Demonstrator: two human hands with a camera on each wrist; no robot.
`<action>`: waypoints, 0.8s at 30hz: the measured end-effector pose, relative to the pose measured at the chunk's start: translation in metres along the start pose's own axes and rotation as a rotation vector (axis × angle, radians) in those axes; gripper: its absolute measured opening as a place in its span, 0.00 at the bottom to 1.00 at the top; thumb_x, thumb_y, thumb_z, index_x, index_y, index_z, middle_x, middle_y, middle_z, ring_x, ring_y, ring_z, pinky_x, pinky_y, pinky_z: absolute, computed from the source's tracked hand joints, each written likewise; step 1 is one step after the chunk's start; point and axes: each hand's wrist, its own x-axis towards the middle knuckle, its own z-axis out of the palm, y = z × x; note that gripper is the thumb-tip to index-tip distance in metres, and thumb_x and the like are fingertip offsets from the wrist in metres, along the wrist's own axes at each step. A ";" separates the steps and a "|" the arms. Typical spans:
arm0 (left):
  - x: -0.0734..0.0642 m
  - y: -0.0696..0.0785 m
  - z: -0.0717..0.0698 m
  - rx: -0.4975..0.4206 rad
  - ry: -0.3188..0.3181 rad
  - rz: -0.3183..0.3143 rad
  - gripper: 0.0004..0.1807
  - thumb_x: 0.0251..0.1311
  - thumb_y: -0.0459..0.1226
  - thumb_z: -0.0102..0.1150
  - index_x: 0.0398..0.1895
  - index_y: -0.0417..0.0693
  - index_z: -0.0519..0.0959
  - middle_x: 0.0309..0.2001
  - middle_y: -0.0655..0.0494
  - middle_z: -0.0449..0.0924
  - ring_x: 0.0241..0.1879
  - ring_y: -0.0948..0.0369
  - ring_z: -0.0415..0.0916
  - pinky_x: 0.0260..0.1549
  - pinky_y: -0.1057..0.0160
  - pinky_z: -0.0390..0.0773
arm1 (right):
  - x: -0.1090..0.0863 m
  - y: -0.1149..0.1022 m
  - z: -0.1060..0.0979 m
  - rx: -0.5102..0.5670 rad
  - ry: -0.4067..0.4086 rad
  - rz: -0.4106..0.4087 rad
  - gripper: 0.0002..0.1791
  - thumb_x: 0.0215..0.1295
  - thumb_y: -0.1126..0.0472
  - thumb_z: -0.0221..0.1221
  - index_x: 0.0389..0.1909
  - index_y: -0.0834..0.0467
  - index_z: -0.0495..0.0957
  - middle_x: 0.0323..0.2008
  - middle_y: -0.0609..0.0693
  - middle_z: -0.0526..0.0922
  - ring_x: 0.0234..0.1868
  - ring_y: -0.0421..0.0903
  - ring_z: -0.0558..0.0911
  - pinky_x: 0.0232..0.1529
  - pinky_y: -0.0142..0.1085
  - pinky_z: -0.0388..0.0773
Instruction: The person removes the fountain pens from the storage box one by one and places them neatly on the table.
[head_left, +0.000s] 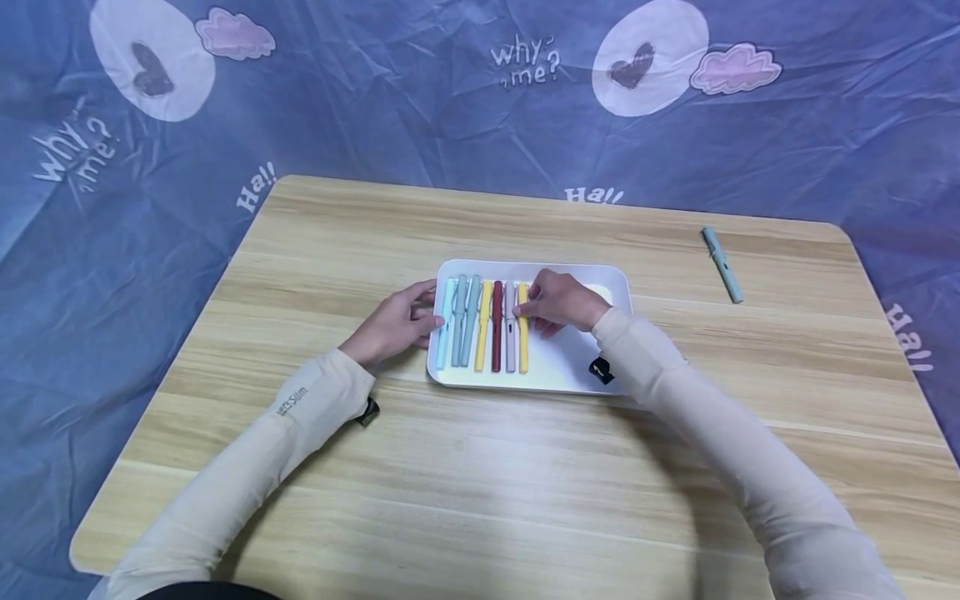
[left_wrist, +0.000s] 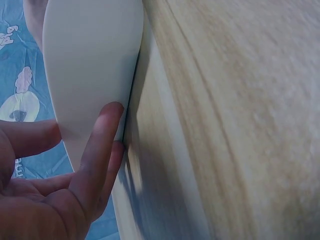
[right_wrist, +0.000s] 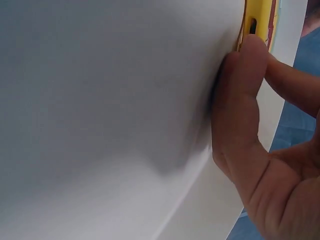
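Observation:
Several capped pens lie side by side in a white tray (head_left: 558,379). From the left come a pale aqua pen (head_left: 444,342), two grey-blue ones, a yellow one (head_left: 482,333), a dark red pen (head_left: 497,333), a lilac pen (head_left: 511,346) and a second yellow pen (head_left: 523,346) at the row's right end. My right hand (head_left: 566,302) pinches that last yellow pen near its upper part, seen close up in the right wrist view. At the tray's left side my left hand (head_left: 395,323) holds the wall, thumb over the rim and fingers against the outside.
A blue-green pen (head_left: 722,265) lies alone on the wooden table (head_left: 525,483) at the far right. Under the right sleeve, a small black object (head_left: 602,370) shows over the tray. A blue printed cloth (head_left: 420,100) hangs behind the table.

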 end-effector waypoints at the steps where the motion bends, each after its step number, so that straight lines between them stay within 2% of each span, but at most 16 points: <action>1: 0.000 0.001 0.000 0.002 0.000 -0.001 0.37 0.75 0.28 0.55 0.83 0.40 0.53 0.73 0.37 0.65 0.64 0.44 0.76 0.46 0.59 0.89 | 0.000 0.000 0.000 -0.008 0.003 0.000 0.18 0.75 0.61 0.63 0.52 0.71 0.70 0.31 0.58 0.82 0.24 0.44 0.82 0.31 0.36 0.89; 11: -0.002 0.002 0.000 -0.012 -0.003 -0.002 0.37 0.75 0.28 0.54 0.83 0.39 0.52 0.74 0.37 0.64 0.64 0.44 0.75 0.46 0.58 0.89 | 0.002 -0.001 0.001 -0.090 0.018 0.036 0.15 0.75 0.61 0.62 0.47 0.72 0.78 0.31 0.58 0.84 0.26 0.45 0.86 0.31 0.35 0.90; 21: -0.002 0.003 0.001 -0.014 -0.003 -0.012 0.37 0.75 0.28 0.55 0.83 0.39 0.52 0.74 0.37 0.63 0.65 0.44 0.74 0.47 0.58 0.89 | 0.001 0.002 -0.001 -0.143 0.041 0.059 0.17 0.74 0.57 0.64 0.47 0.70 0.83 0.29 0.56 0.86 0.25 0.43 0.87 0.32 0.35 0.89; 24: -0.002 0.003 0.001 -0.011 -0.004 -0.013 0.37 0.75 0.28 0.55 0.83 0.39 0.52 0.74 0.37 0.63 0.65 0.44 0.74 0.47 0.58 0.89 | 0.001 0.003 -0.002 -0.125 0.040 0.063 0.18 0.74 0.56 0.65 0.48 0.71 0.83 0.30 0.57 0.87 0.26 0.44 0.88 0.33 0.35 0.89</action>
